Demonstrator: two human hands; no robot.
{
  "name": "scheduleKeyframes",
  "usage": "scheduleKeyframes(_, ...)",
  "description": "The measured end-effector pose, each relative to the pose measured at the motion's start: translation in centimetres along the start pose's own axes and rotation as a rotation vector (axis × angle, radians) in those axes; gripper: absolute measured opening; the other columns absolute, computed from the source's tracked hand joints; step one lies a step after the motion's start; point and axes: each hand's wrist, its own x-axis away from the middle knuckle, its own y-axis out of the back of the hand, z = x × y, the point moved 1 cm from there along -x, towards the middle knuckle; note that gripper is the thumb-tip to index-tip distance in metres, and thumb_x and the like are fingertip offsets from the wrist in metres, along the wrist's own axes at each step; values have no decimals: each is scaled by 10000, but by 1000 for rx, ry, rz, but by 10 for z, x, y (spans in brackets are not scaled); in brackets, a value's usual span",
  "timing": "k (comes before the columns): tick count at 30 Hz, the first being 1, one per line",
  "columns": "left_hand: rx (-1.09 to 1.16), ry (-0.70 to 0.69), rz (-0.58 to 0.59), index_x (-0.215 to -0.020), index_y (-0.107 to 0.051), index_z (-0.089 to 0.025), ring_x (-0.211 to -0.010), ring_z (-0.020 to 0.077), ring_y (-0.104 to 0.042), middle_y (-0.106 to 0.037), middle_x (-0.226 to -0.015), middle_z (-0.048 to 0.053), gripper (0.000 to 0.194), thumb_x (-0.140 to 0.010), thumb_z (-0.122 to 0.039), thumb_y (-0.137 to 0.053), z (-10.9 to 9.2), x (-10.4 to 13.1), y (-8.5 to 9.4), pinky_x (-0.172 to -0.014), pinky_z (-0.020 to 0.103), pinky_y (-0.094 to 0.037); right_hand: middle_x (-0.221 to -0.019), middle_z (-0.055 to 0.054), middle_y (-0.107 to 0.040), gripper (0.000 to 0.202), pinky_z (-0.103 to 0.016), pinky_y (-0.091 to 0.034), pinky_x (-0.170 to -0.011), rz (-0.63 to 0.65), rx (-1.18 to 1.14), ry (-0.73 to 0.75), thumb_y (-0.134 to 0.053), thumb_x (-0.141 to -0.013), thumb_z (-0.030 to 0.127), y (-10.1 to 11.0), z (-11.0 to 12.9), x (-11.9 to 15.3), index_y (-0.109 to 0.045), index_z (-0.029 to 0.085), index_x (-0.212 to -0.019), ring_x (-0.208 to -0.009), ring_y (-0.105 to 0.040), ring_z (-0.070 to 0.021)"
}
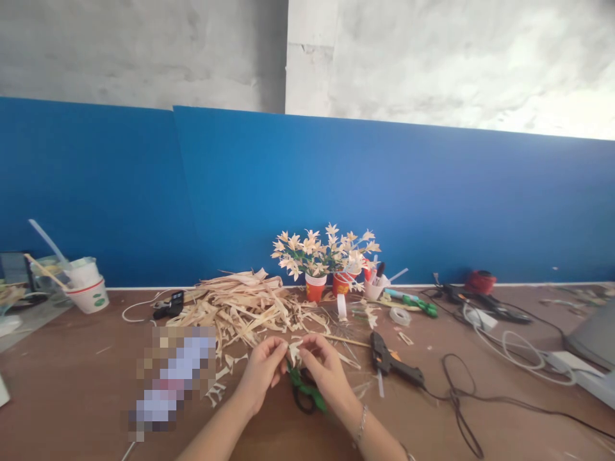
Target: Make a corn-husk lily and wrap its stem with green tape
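My left hand point(263, 371) and my right hand point(327, 370) are close together above the front middle of the table. Between their fingertips is a small pale flower point(294, 351), pinched from both sides. Under the hands lie green-handled scissors point(303, 392), partly hidden by my right hand. A large heap of dry husk strips point(245, 301) spreads behind my left hand, with small cut pieces point(216, 389) nearer on the left. To the right of my right hand rests a black glue gun point(391, 363).
Flowers point(312, 248) stand in a red cup point(315, 291) and another red cup point(342, 283) at the back. A tape roll point(400, 315), cables point(456, 403) and a power strip point(581, 378) lie right. A white cup point(89, 296) stands left, and a blue partition point(307, 166) runs behind.
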Motion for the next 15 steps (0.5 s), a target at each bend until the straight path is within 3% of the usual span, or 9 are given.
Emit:
scheduleKeyframes(6,-55,15,-30,-670,-492,-176,-344,40,-259,-393,-408,-91,328,-670,-488,-593,-1,1,0,-350,156,-137,-789,-22,-589,176,-267,-446,-672,-51,60,-21,-499,-801,335,5,0,2,-554,186,-875,-725,-542,-164)
scheduleKeyframes(11,-107,0,-52,-626,-509,-169,-357,51,-295,-382,-388,-89,323,-661,-472,-615,5,-2,1,-376,168,-179,-1079,-67,-549,384,-328,-401,-869,-21,327,278,-566,-709,200,3,16,8,-512,218,-1088,-1000,-499,-216)
scheduleKeyframes(15,-136,1,-35,-625,-561,-153,-331,45,-284,-395,-371,-85,306,-662,-450,-623,9,-4,0,-366,179,-167,-944,-53,-587,296,-341,-389,-847,15,499,416,-507,-699,98,-1,15,8,-555,219,-964,-932,-517,-210)
